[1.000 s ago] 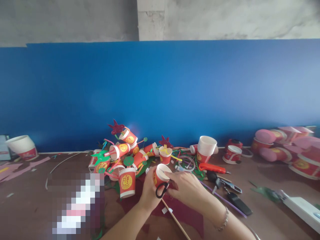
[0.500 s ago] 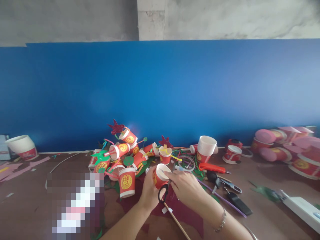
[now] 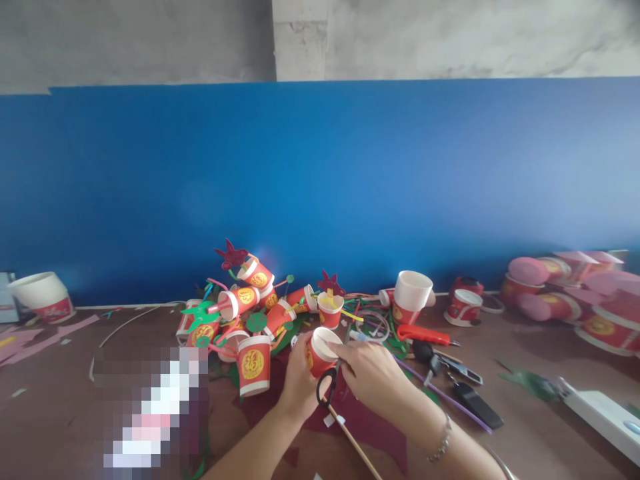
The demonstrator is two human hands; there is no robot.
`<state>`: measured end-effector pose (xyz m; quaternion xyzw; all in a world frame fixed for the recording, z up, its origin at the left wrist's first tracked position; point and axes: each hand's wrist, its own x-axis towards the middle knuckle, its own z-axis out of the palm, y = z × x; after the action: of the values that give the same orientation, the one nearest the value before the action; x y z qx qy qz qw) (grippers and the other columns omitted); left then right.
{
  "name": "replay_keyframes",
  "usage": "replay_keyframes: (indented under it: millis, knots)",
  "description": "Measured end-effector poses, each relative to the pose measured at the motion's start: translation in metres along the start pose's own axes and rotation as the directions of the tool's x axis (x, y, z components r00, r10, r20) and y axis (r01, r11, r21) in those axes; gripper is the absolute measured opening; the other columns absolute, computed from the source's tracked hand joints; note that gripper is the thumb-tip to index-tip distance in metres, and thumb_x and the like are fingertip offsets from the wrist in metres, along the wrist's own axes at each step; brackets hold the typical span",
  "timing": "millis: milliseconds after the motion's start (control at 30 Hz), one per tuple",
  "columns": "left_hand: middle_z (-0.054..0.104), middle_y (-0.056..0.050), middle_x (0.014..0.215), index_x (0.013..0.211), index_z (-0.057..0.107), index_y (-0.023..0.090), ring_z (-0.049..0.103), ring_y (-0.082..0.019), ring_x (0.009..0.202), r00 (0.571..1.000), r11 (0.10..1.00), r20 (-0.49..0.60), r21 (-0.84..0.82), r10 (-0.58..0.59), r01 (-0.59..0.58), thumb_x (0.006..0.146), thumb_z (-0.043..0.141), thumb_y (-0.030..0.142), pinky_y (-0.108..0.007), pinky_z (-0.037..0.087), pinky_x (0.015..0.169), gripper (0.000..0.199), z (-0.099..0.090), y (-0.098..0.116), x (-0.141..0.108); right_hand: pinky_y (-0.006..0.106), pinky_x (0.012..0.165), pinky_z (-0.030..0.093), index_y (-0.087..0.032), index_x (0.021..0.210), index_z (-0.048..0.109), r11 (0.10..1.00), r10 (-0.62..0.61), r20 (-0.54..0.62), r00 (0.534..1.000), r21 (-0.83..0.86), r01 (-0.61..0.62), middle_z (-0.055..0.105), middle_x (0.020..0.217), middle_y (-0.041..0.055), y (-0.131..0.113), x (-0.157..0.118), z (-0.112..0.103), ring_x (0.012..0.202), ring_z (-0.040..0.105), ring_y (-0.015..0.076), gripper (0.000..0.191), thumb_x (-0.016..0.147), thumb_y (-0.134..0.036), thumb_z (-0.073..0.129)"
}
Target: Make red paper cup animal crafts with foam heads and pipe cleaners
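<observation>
My left hand (image 3: 296, 387) is wrapped round a small red-and-white paper cup (image 3: 319, 360) with a yellow emblem, its open mouth tilted up toward me. The fingers of my right hand (image 3: 373, 370) are bent at the right side of the rim, index finger at the cup's mouth and thumb below, pinching the wall. Just under the cup shows a black ring handle (image 3: 327, 388), like that of scissors; the rest is mostly hidden. A thin wooden stick (image 3: 353, 440) runs from there toward me over dark red sheet material (image 3: 383, 437).
Decorated paper cups (image 3: 254, 365) are heaped at left. A cup stack (image 3: 413, 293), an orange-red cutter (image 3: 425, 335), keys with a black fob (image 3: 475, 403) and a purple strip (image 3: 463, 407) lie right. Pink-topped cup pieces (image 3: 530, 271) and a white device (image 3: 600, 413) are farther right.
The view has shifted very slightly. Both hands and the cup stay almost exactly where they were.
</observation>
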<state>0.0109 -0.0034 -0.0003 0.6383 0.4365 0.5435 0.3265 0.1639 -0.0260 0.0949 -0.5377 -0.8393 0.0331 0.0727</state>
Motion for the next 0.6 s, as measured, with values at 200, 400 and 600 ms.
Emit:
replay_keyframes:
  millis: [200, 400, 600]
  knots:
    - [0.060, -0.008, 0.115, 0.117, 0.049, 0.020, 0.057, -0.025, 0.107, 1.000, 1.000, 0.010, -0.016, -0.007, 0.008, 0.062, 0.063, 0.003, -0.041, 0.043, 0.095, 0.059, -0.0006, 0.0047, -0.0005, 0.026, 0.062, 0.035, -0.026, 0.118, 0.061, 1.000, 0.003, 0.017, 1.000, 0.005, -0.003, 0.072, 0.091, 0.0059, 0.0002, 0.0005, 0.0005, 0.081, 0.066, 0.0199, 0.047, 0.079, -0.010, 0.041]
    - [0.061, -0.009, 0.116, 0.119, 0.048, 0.019, 0.058, -0.026, 0.108, 1.000, 0.999, 0.011, -0.042, -0.006, 0.006, 0.063, 0.063, 0.003, -0.041, 0.043, 0.095, 0.060, -0.0003, 0.0016, -0.0007, 0.025, 0.062, 0.036, -0.021, 0.108, 0.065, 1.000, 0.012, 0.031, 0.999, -0.014, -0.012, 0.071, 0.093, 0.0091, -0.0048, -0.0009, -0.0027, 0.082, 0.066, 0.0203, 0.038, 0.082, -0.009, 0.040]
    - [0.062, -0.009, 0.111, 0.116, 0.050, 0.019, 0.059, -0.025, 0.103, 0.999, 0.999, -0.009, -0.018, 0.031, -0.031, 0.066, 0.064, 0.009, -0.040, 0.045, 0.092, 0.053, 0.0013, 0.0041, -0.0004, 0.025, 0.068, 0.040, -0.022, 0.111, 0.066, 0.996, 0.018, 0.029, 0.999, 0.091, -0.020, 0.071, 0.096, 0.0088, -0.0011, 0.0020, -0.0013, 0.085, 0.065, 0.0209, 0.046, 0.077, -0.006, 0.041]
